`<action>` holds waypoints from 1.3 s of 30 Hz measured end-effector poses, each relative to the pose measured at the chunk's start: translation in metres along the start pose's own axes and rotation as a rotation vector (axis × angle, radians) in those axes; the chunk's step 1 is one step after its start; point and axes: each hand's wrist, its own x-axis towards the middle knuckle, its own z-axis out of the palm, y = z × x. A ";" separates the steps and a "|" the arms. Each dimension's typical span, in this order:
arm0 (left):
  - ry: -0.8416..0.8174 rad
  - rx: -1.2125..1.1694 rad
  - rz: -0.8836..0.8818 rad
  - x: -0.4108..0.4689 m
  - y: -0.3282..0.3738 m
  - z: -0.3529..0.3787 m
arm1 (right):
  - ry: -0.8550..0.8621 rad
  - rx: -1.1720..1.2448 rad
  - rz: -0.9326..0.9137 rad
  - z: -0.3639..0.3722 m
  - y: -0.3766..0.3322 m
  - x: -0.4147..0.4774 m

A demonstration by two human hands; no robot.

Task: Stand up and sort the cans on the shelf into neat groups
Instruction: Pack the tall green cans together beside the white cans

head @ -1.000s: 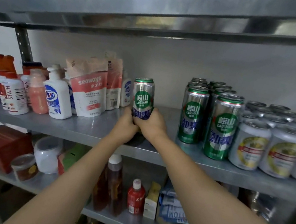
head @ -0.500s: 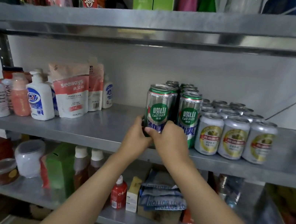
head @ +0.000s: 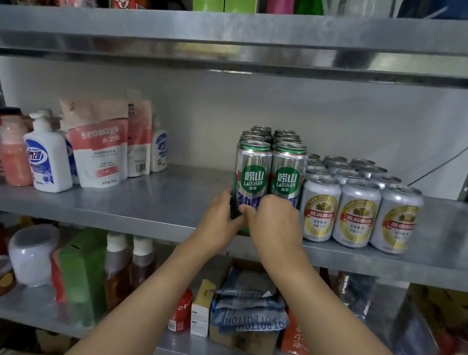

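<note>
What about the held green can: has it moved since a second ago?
Yes. The held can went right along the shelf, from near the pouch to beside the other green cans.

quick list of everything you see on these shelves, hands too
held green can: one, green and silver, front left of the tall group, middle shelf
tall green cans: two columns running back, count unclear, green and silver, middle shelf centre
short cans: three across in front, more behind, silver with gold labels, right of the tall ones
pouches: two, white and pink, middle shelf left
pump bottle: one, white with blue label, left of the pouches
brown bottles: two, white caps, lower shelf
green box: one, green, lower shelf, left of the brown bottles
left hand: grips the held green can from its left
right hand: thumb on the held green can's front
</note>
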 end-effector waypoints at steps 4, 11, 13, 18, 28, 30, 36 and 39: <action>-0.003 0.079 -0.012 0.003 -0.001 0.001 | 0.007 0.014 -0.007 0.001 0.007 -0.003; 0.012 0.072 -0.029 0.002 0.000 0.005 | 0.114 0.121 -0.125 0.009 0.030 -0.011; -0.002 0.002 -0.024 0.003 0.002 0.004 | 0.123 0.182 -0.142 0.009 0.034 -0.012; -0.127 -0.230 -0.066 0.007 0.014 0.001 | 0.140 0.130 -0.196 0.010 0.036 -0.008; -0.060 -0.260 -0.033 -0.002 0.018 -0.004 | 0.348 0.115 -0.547 0.015 0.056 -0.022; 0.120 -0.311 -0.001 -0.004 0.027 -0.008 | 0.380 -0.056 -0.825 0.024 0.071 -0.024; 0.121 -0.297 0.048 0.019 0.044 -0.008 | 0.306 -0.317 -0.697 0.030 0.067 -0.013; 0.099 -0.329 0.005 0.015 0.039 0.003 | 0.251 -0.416 -0.664 0.038 0.064 -0.006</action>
